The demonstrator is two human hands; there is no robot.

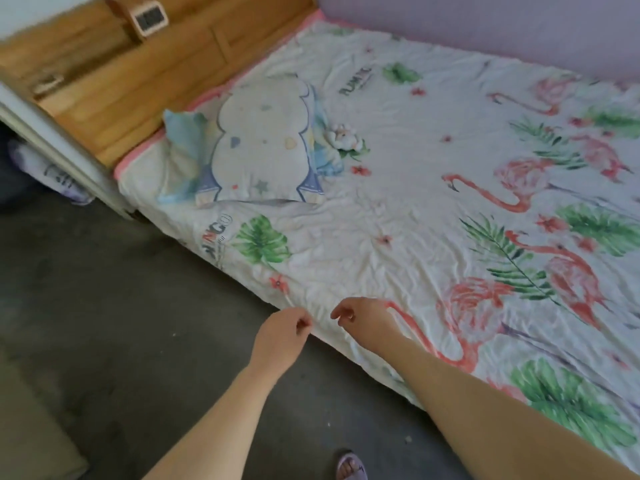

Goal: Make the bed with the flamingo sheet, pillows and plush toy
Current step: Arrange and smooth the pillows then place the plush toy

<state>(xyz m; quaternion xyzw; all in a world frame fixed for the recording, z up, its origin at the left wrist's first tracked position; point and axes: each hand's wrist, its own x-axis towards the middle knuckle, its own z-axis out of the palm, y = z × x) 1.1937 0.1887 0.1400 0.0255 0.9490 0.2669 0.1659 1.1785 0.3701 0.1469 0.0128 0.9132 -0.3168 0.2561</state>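
Observation:
The flamingo sheet (433, 209) lies spread flat over the bed, wrinkled, with its near edge hanging at the mattress side. At the head end a white cartoon pillow (263, 143) rests on top of a light blue pillow (181, 133). A small white plush toy (343, 136) lies right beside them on the sheet. My left hand (284, 332) hovers at the sheet's near edge with fingers loosely curled, holding nothing I can see. My right hand (363, 315) is just over the edge of the sheet, fingers also loosely curled and holding nothing.
A wooden headboard (145, 81) with a small white clock (149, 17) on top stands at the upper left. A lilac wall (485, 26) runs along the bed's far side. Grey floor (104, 323) lies in front of the bed; my sandalled foot (351, 467) shows below.

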